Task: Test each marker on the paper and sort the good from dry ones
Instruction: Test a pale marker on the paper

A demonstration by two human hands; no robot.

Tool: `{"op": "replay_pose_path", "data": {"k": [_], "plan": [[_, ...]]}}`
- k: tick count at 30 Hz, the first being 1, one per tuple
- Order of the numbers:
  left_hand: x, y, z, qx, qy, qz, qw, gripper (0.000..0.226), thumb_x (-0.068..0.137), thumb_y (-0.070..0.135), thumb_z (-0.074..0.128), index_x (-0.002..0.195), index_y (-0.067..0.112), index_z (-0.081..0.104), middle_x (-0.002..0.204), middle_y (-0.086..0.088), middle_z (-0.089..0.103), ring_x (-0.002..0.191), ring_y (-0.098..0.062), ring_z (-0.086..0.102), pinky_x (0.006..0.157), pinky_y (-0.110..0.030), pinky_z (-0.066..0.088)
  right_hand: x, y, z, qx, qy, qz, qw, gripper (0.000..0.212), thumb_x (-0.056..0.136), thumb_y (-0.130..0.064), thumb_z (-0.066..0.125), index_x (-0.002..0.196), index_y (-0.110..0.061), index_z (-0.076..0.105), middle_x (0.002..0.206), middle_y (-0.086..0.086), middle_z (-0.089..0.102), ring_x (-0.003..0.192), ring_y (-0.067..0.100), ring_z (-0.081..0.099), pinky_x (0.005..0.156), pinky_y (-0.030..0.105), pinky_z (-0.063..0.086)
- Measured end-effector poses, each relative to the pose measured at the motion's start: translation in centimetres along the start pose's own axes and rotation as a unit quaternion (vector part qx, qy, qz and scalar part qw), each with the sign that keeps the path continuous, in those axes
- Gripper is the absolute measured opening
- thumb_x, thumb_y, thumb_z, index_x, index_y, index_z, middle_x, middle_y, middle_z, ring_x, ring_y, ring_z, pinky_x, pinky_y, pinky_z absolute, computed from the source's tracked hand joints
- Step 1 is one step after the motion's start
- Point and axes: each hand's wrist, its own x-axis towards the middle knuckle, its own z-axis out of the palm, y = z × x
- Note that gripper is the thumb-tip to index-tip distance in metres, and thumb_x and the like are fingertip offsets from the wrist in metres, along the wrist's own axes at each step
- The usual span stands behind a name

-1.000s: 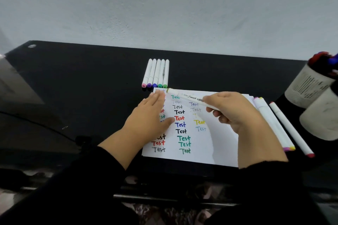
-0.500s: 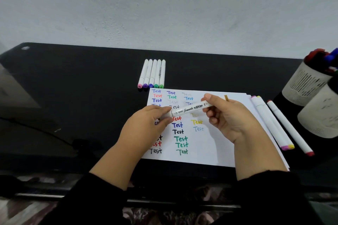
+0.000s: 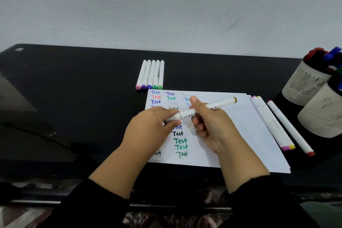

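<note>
A white marker (image 3: 222,104) with an ochre end cap lies across both hands above the paper (image 3: 238,127). My right hand (image 3: 209,126) grips its barrel near the middle, thumb up. My left hand (image 3: 153,126) pinches its left end, where the cap sits. The paper carries several coloured "Test" words in columns. Several white markers (image 3: 151,75) lie side by side in a row above the sheet's top left corner. Right of the sheet lie three more markers (image 3: 273,124), with pink, yellow and red ends.
Two pale slotted pen holders (image 3: 307,83) with more markers stand at the right edge of the black desk (image 3: 74,98). A white wall rises behind the desk. A dark cable runs along the desk's left front.
My left hand left the paper and took hold of the marker's left end. The right hand turned the marker from pointing at the sheet to lying across, ochre end now up right.
</note>
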Motion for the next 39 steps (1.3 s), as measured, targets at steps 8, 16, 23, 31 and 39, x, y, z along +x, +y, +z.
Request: {"op": "replay_pose_path", "data": {"k": [8,16,23,31,39], "plan": [[0.0,0.0,0.6,-0.019,-0.056,-0.028,0.998,0.037,0.090,0.042,0.054,0.126,0.035,0.056,0.093,0.016,0.054,0.090,-0.004,0.049,0.075,-0.019,0.040,0.3,0.4,0.5,-0.006,0.015,-0.011,1.000,0.030,0.089,-0.015,0.061,0.062,-0.012,0.048,0.045,0.002,0.043,0.032,0.006,0.034,0.034,0.016,0.029],[0.2,0.3,0.6,-0.090,-0.120,-0.096,0.984,0.031,0.091,0.038,0.055,0.122,0.038,0.058,0.089,0.018,0.060,0.080,-0.001,0.056,0.063,-0.022,0.046,0.5,0.5,0.3,-0.010,0.024,-0.011,1.000,0.029,0.088,-0.011,0.059,0.063,-0.014,0.045,0.049,0.001,0.041,0.035,0.006,0.037,0.037,0.015,0.033],[0.0,0.4,0.8,-0.152,-0.110,-0.117,0.975,0.032,0.089,0.038,0.059,0.121,0.036,0.060,0.080,0.025,0.055,0.077,0.004,0.055,0.063,-0.013,0.046,0.9,1.1,0.4,0.006,0.081,-0.023,0.996,0.031,0.083,-0.008,0.058,0.063,-0.019,0.038,0.048,-0.004,0.036,0.040,0.008,0.034,0.039,0.017,0.029],[0.0,0.3,0.7,-0.236,-0.124,-0.143,0.953,0.028,0.088,0.032,0.062,0.116,0.034,0.063,0.080,0.025,0.058,0.072,0.006,0.055,0.047,-0.003,0.041,1.1,1.3,0.5,0.010,0.068,-0.029,0.997,0.034,0.083,-0.002,0.054,0.060,-0.019,0.034,0.051,0.000,0.029,0.041,0.010,0.027,0.038,0.015,0.023],[-0.3,-0.4,1.3,-0.305,-0.109,-0.147,0.935,0.017,0.084,0.026,0.067,0.093,0.041,0.068,0.079,0.022,0.067,0.073,0.004,0.064,0.067,-0.022,0.053,1.3,1.6,1.0,0.008,0.104,-0.055,0.993,0.037,0.080,-0.003,0.056,0.056,-0.020,0.033,0.051,-0.002,0.031,0.047,0.013,0.028,0.044,0.021,0.026]]}}
